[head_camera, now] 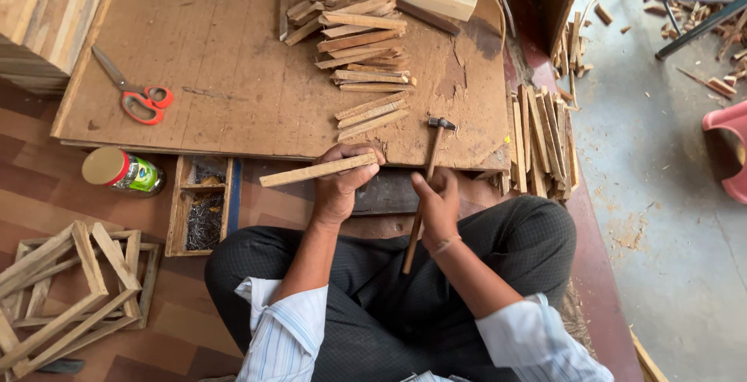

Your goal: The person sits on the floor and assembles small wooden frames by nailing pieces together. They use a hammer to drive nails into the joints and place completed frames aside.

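Two hands are working at the board's (233,63) near edge. Slat pile (359,36) is lying on the board's far part. Left hand (340,183) is gripping a slat (317,170) across that edge. Right hand (437,205) is closing around a hammer (424,187), head resting on the board. Scissors (136,92) are lying toward the board's left side.

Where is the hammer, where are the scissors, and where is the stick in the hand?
hammer (440,124): head view, on its metal head.
scissors (145,103): head view, on the orange handles.
wooden stick (303,173): head view, mid-length, left of the left hand (340,187).
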